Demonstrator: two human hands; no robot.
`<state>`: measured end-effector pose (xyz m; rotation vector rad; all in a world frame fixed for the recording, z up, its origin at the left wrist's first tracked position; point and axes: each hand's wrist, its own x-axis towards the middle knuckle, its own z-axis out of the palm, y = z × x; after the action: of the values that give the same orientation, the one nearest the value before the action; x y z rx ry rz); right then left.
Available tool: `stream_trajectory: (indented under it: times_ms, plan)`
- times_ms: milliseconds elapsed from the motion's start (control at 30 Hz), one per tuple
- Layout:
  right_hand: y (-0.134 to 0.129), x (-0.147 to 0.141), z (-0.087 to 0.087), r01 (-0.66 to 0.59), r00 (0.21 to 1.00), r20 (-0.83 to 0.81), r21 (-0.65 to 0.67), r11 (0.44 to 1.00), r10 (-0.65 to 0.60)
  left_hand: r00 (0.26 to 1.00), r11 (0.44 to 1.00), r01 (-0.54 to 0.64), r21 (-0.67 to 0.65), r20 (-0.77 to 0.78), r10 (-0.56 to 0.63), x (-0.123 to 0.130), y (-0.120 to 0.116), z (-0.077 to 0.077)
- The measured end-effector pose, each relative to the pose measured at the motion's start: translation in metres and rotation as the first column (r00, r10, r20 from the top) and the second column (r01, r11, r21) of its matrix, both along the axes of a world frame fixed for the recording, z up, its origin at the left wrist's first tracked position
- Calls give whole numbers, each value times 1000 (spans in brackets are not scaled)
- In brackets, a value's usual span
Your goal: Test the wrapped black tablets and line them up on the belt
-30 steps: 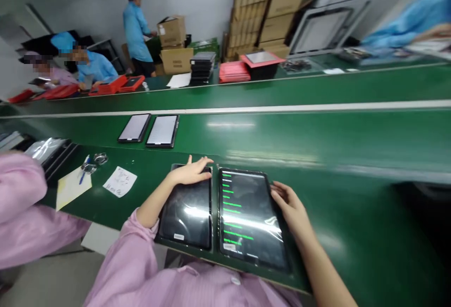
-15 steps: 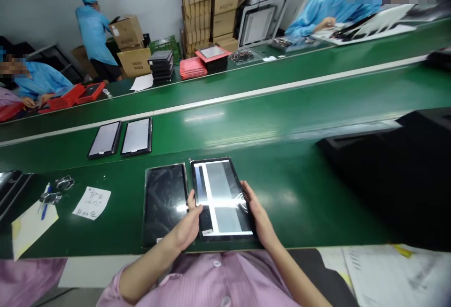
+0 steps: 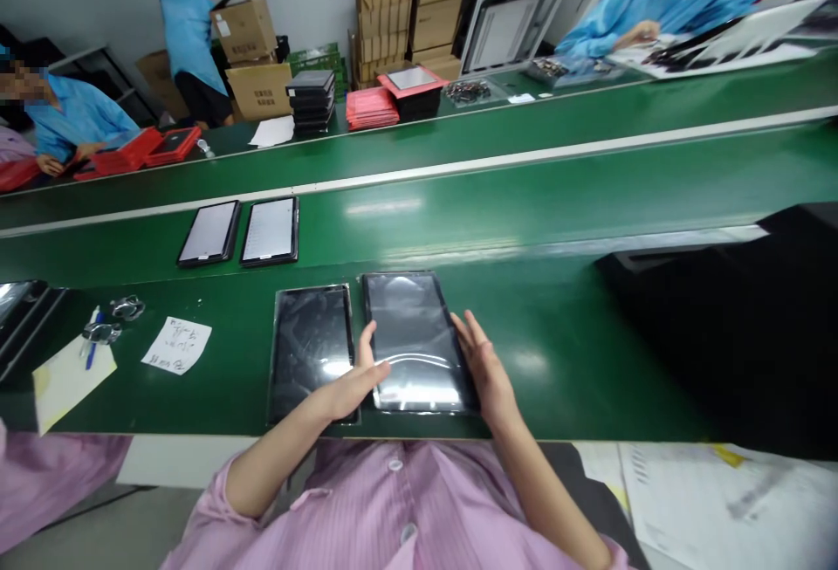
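Near the left hand [image 3: 350, 385], glossy, smooth black tablet screens [image 3: 312, 343] catch the light; farther off lie matt paper [image 3: 176, 346] and brown cardboard [image 3: 260, 90].

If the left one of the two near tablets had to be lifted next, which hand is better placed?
Left, I'd say. The left hand lies over the lower right part of the left near tablet, while the right hand is beyond the right near tablet, at its right edge.
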<state>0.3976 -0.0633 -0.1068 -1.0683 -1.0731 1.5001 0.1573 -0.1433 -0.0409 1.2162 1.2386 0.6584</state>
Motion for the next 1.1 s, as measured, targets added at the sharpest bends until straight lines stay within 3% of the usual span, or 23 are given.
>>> stream_trajectory:
  times_ms: [67,100,200,233,300,467,600,733,833,933,967,1033,1067,1100]
  plan:
    - [11,13,-1,-7,1000,15,-33,999,8,964,992,103,72,-252,-82,-8,12,10]
    - [14,19,-2,-21,1000,20,-32,999,22,909,981,125,147,-412,-54,-14,20,15]
    - [16,26,-4,-56,997,53,4,998,56,613,909,152,387,-759,221,-38,57,22]
    - [15,26,-5,-54,997,62,13,998,53,514,896,164,414,-810,280,-46,71,21]
    - [12,26,-8,-55,996,64,15,998,54,406,905,186,383,-869,284,-56,95,13]
    - [10,29,-18,-46,998,44,9,999,46,407,918,230,323,-889,211,-58,115,-7]
    - [9,29,-20,-33,999,-6,0,999,33,483,907,301,295,-867,122,-63,114,-5]
    - [9,28,-18,-37,999,-25,-6,999,36,513,912,310,267,-855,75,-59,115,-1]
    - [2,31,-20,-44,999,30,-5,999,44,522,899,241,365,-830,197,-46,97,1]
    - [-10,38,-25,-46,994,97,-4,999,46,493,858,106,502,-776,394,-47,55,4]
    - [-14,42,-27,-48,994,102,-4,999,48,453,840,-11,543,-746,488,-55,37,3]
    - [-20,47,-32,-46,995,86,-1,999,46,344,747,-344,568,-665,663,-78,2,-2]
    - [-21,48,-33,-37,997,70,0,999,37,339,688,-511,516,-614,713,-93,-14,-6]
    - [-21,48,-34,-24,998,55,-2,1000,24,411,654,-646,393,-543,732,-106,-27,-11]
